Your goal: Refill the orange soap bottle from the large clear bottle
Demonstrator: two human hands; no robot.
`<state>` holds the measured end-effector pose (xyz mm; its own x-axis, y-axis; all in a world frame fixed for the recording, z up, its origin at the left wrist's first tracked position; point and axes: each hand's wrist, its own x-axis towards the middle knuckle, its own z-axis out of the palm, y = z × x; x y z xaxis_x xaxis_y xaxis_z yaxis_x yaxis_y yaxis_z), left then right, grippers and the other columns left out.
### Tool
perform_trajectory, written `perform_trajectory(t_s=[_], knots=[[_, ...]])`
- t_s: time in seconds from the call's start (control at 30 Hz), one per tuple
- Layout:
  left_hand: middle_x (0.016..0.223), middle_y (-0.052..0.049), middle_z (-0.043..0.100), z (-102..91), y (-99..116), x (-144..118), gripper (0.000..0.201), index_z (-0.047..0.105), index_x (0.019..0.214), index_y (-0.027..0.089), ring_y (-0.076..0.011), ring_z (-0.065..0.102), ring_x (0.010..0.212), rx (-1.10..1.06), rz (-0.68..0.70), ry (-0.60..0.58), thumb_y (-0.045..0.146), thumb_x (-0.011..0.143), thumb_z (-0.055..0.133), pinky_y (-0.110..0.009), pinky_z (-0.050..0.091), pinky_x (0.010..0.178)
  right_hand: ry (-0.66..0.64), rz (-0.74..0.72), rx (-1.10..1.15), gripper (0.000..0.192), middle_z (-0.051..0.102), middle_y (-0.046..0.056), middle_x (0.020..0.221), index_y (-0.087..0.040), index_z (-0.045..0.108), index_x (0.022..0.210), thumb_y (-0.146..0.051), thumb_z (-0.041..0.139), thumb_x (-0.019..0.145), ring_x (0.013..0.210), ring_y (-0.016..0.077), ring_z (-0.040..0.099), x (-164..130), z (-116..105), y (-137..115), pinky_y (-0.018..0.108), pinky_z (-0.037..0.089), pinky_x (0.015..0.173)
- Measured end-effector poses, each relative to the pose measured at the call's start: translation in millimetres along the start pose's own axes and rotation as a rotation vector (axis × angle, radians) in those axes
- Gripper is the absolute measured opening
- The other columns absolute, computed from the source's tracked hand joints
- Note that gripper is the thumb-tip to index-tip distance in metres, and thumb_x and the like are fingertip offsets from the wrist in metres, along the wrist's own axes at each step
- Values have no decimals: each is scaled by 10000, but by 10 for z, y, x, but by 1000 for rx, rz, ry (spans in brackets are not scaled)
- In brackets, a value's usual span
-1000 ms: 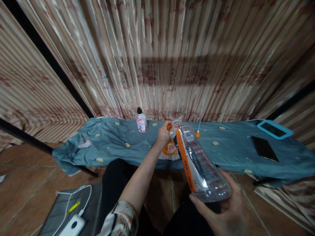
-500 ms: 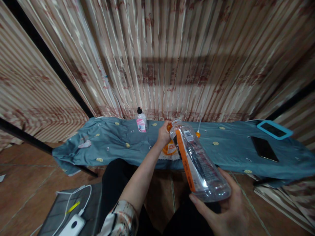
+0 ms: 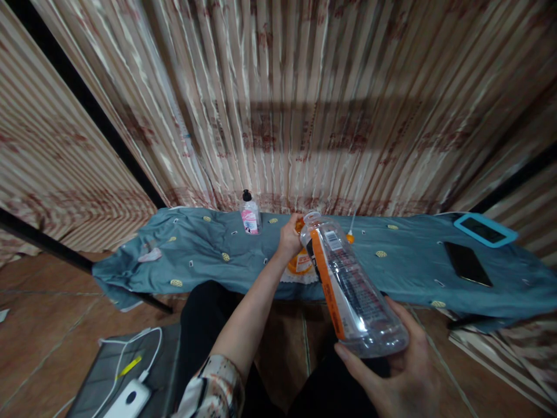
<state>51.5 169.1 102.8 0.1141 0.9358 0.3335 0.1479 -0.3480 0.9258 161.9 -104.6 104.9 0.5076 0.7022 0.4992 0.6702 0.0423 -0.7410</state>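
Hands: right hand [image 3: 402, 371] cupped the base of a clear plastic bottle with an orange label [image 3: 348, 284], tilting its open neck toward an orange container [image 3: 300, 262] that the left hand [image 3: 289, 237] gripped, apparently steadying it, on the blue-clothed tabletop [image 3: 404, 267].

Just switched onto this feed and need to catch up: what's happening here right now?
A person is holding a clear plastic bottle with an orange label by its base in the right hand, tilted so its open neck points at the teal cloth-covered table. The left hand reaches to the table and grips a small orange container right at the bottle's mouth. Farther back stands a small pink-labelled bottle with a black cap; a black phone lies to the right.
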Motion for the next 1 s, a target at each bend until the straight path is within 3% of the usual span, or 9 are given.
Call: perform_trajectory(t_s=[0.33,0.8,1.0], knots=[[855,-10,744,-18,38,-8,257,694,949,181,-179,673,812,15,-8,-2,276,745,818,-264,526,778,7,-61,-48,930,639,209,1337,-173,525,1432,-643,843,696,916,273,768,16,-11,-29,284,653,602],[820,-10,732,-7,15,0,273,696,937,178,-180,674,788,21,1,1,298,736,836,-268,533,758,24,-47,-69,952,682,207,1275,-162,546,1415,-669,848,668,861,274,778,17,-20,-18,298,656,592],[830,-9,730,-16,15,-6,290,692,941,185,-184,673,802,6,-2,0,309,726,841,-273,531,767,7,14,-46,966,664,201,1330,-195,540,1420,-659,869,639,939,307,774,13,-29,-11,322,661,604]])
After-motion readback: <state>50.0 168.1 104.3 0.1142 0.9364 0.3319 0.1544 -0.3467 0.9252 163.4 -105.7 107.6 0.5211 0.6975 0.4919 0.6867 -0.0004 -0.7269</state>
